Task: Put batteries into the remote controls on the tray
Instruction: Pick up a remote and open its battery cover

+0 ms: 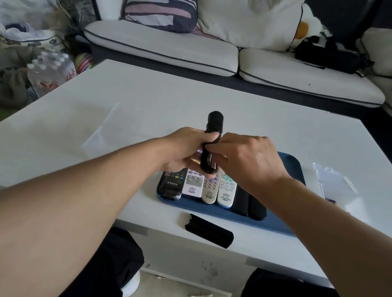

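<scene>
Remote controls lie side by side in the blue tray [280,227] at the centre of the frame: a black one [171,185], three pale ones [209,191] and more dark ones on the right. One black remote [215,125] is held above the tray. The left hand [182,148] has its grip clamped around the body, and the right hand [246,161] pinches at the open battery bay, it seems. I judge this remote light, stiff and a little slippery, so holding the middle is best. Its loose cover [209,230] lies on the tabletop [65,134] below the tray.
</scene>
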